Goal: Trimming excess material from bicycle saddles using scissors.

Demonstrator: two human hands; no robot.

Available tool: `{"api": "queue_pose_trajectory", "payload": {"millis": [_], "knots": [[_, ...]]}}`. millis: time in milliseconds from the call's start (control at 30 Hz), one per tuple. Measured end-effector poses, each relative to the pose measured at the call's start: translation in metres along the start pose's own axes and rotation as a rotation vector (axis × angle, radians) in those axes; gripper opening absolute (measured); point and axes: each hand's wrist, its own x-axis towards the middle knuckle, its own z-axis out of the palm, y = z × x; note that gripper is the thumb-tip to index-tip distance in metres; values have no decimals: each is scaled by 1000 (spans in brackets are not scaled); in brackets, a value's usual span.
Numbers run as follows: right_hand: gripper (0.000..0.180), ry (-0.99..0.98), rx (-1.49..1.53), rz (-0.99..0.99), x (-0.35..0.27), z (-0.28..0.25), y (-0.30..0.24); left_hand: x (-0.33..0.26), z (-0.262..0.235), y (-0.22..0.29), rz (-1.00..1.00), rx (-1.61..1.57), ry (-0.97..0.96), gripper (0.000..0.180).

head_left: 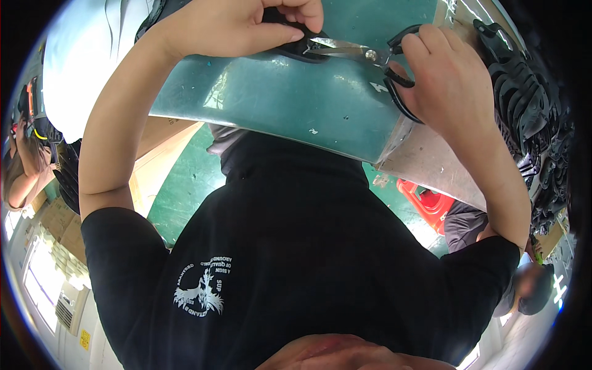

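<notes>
The left hand (265, 28) has its thumb laid along a black piece (311, 57) and its fingers curled just beyond, the gap between them small, holding the piece at the far side of the table. The right hand (450, 77) is closed round the black handles of the scissors (370, 55), whose slightly parted blades point left and reach the piece, where a pale thread (308, 47) shows at the tips.

Beneath lies a glossy green tabletop (271, 95), scuffed and catching light; a brownish surface (441, 165) adjoins it on the right. Farther right, black curved parts (524, 102) are heaped in layers. On the left a white sheet (71, 68) spreads near cardboard (163, 132). Below is green floor (185, 197), with a red stool (427, 206) near a seated person (464, 225) on the right. At the far left edge are another person (28, 169) and a bright window (46, 277).
</notes>
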Motion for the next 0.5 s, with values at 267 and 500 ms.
{"api": "queue_pose_trajectory", "payload": {"millis": [267, 500], "knots": [[33, -88, -10, -94, 19, 2, 10, 2, 2, -48, 185, -908, 127, 38], [25, -110, -79, -118, 13, -1, 2, 1, -5, -28, -111, -676, 270, 37]]}}
